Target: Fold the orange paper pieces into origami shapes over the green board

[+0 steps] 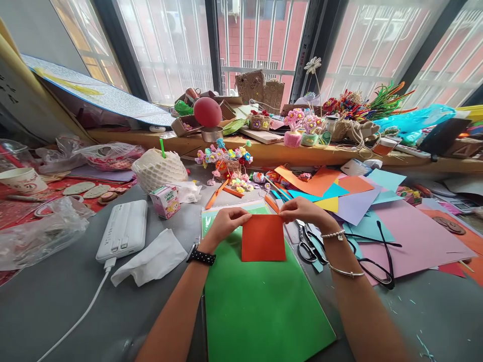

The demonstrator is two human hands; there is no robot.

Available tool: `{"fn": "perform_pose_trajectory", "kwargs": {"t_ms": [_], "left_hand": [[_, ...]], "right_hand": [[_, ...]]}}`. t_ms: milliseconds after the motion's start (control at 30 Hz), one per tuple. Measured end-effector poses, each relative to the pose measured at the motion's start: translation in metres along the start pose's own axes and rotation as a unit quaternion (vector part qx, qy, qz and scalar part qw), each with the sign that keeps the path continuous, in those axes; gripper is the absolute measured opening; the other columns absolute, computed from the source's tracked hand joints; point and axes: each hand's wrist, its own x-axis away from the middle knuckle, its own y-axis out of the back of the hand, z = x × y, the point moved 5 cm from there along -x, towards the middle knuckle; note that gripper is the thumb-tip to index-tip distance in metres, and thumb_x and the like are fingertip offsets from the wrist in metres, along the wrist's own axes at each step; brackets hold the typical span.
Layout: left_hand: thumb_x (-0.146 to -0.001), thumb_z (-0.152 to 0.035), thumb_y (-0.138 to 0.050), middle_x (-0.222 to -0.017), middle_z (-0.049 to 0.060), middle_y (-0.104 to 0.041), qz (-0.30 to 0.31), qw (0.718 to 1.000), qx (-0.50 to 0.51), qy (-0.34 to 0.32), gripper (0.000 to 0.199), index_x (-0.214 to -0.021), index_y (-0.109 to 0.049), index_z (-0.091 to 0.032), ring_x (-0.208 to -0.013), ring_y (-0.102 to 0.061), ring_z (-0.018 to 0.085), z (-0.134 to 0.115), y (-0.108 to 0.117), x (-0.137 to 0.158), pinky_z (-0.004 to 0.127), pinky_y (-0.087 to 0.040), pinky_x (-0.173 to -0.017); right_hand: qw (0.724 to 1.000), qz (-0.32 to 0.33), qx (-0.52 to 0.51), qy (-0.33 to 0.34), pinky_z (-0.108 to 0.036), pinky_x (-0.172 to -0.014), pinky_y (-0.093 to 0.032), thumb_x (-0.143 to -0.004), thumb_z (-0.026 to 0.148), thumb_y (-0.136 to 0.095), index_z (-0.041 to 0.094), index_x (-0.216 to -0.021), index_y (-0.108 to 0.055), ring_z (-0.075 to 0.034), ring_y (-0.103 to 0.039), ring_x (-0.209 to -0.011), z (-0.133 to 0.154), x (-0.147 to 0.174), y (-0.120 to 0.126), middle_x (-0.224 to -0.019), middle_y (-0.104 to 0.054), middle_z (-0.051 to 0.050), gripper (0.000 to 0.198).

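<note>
A square of orange-red paper (263,240) is held up by its two top corners over a large green sheet (260,306). My left hand (228,224) pinches the top left corner between thumb and fingers; a dark dotted watch band circles that wrist. At the top right corner, my right hand (303,210) pinches the paper the same way, with bracelets on the wrist. Scissors (310,244) lie just right of the green sheet, partly under my right wrist. Narrow orange strips (233,192) rest beyond the paper.
To the left are a white power bank (124,229) with its cable, a crumpled tissue (153,259) and a small pink carton (165,201). Coloured papers (418,236) and black-framed glasses (381,266) spread on the right. Craft flowers (226,156) stand at the back.
</note>
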Motion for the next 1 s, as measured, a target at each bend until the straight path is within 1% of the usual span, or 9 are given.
{"fn": "perform_pose_trajectory", "kwargs": {"t_ms": [67, 167, 267, 333, 433, 533, 667, 800, 1000], "left_hand": [[-0.068, -0.039, -0.055, -0.070, 0.004, -0.063, -0.007, 1.000, 0.007, 0.007, 0.027, -0.070, -0.063, -0.013, -0.067, -0.055, 0.016, 0.001, 0.002, 0.000, 0.023, -0.044, -0.060], [-0.067, -0.038, -0.055, -0.069, 0.003, -0.062, -0.021, 0.999, 0.030, 0.007, 0.026, -0.068, -0.062, -0.013, -0.066, -0.054, 0.015, 0.000, 0.006, 0.000, 0.023, -0.044, -0.060], [-0.067, -0.039, -0.055, -0.069, 0.003, -0.062, -0.019, 0.999, 0.033, 0.003, 0.026, -0.067, -0.061, -0.014, -0.066, -0.054, 0.015, -0.002, 0.005, 0.001, 0.024, -0.044, -0.060], [-0.068, -0.039, -0.054, -0.070, 0.003, -0.062, -0.001, 1.000, 0.021, 0.001, 0.026, -0.067, -0.061, -0.014, -0.067, -0.054, 0.015, -0.003, 0.003, 0.002, 0.024, -0.044, -0.061], [-0.069, -0.040, -0.053, -0.072, 0.004, -0.062, 0.018, 1.000, 0.013, -0.005, 0.027, -0.070, -0.062, -0.014, -0.069, -0.055, 0.016, -0.003, 0.000, 0.002, 0.024, -0.044, -0.062], [-0.069, -0.039, -0.053, -0.075, 0.004, -0.063, 0.007, 1.000, 0.006, -0.011, 0.027, -0.070, -0.063, -0.014, -0.072, -0.056, 0.017, -0.002, 0.001, 0.002, 0.024, -0.044, -0.063], [-0.071, -0.038, -0.052, -0.076, 0.004, -0.064, 0.008, 1.000, 0.006, -0.003, 0.026, -0.071, -0.063, -0.015, -0.073, -0.057, 0.018, 0.000, 0.001, 0.000, 0.025, -0.046, -0.064], [-0.069, -0.038, -0.054, -0.074, 0.005, -0.064, 0.009, 1.000, 0.027, 0.011, 0.026, -0.071, -0.063, -0.013, -0.071, -0.059, 0.018, 0.004, 0.002, -0.001, 0.026, -0.047, -0.065], [-0.068, -0.038, -0.056, -0.076, 0.007, -0.064, -0.041, 0.993, 0.107, 0.035, 0.029, -0.076, -0.061, -0.010, -0.074, -0.060, 0.019, 0.006, 0.009, -0.001, 0.030, -0.048, -0.072]], "right_hand": [[0.998, -0.029, 0.042, -0.021, -0.022, -0.054, -0.041, -0.064, 0.027, -0.053, 0.014, -0.060, -0.061, -0.013, -0.056, -0.057, -0.007, 0.001, 0.008, -0.057, -0.061, -0.002, 0.016], [0.983, -0.125, 0.112, -0.067, -0.022, -0.050, -0.039, -0.063, 0.024, -0.052, 0.014, -0.056, -0.060, -0.014, -0.056, -0.054, -0.014, 0.003, 0.025, -0.054, -0.061, -0.003, 0.014], [0.977, -0.190, 0.094, -0.037, -0.022, -0.054, -0.040, -0.069, 0.029, -0.048, 0.014, -0.064, -0.062, -0.015, -0.058, -0.059, -0.006, 0.002, 0.027, -0.062, -0.064, -0.005, 0.021], [0.986, -0.140, 0.088, 0.025, -0.023, -0.056, -0.040, -0.070, 0.036, -0.049, 0.014, -0.070, -0.063, -0.015, -0.058, -0.063, 0.008, -0.005, 0.009, -0.065, -0.064, -0.004, 0.026], [0.988, -0.053, 0.094, 0.108, -0.021, -0.057, -0.038, -0.072, 0.035, -0.050, 0.016, -0.075, -0.064, -0.014, -0.056, -0.067, 0.029, -0.015, -0.025, -0.074, -0.065, -0.003, 0.023], [0.984, -0.078, 0.118, 0.109, -0.021, -0.053, -0.035, -0.075, 0.031, -0.047, 0.014, -0.070, -0.063, -0.012, -0.052, -0.062, 0.036, -0.022, -0.039, -0.068, -0.063, -0.003, 0.024], [0.987, -0.077, 0.095, 0.106, -0.020, -0.052, -0.035, -0.075, 0.031, -0.046, 0.013, -0.071, -0.062, -0.012, -0.051, -0.061, 0.032, -0.023, -0.041, -0.067, -0.061, -0.003, 0.025], [0.985, -0.077, 0.111, 0.105, -0.021, -0.054, -0.035, -0.074, 0.031, -0.047, 0.013, -0.072, -0.062, -0.012, -0.051, -0.062, 0.025, -0.022, -0.032, -0.067, -0.061, -0.003, 0.024], [0.986, -0.099, 0.096, 0.093, -0.021, -0.056, -0.036, -0.074, 0.033, -0.046, 0.014, -0.073, -0.061, -0.013, -0.051, -0.065, 0.017, -0.017, -0.016, -0.070, -0.061, -0.003, 0.025]]}}
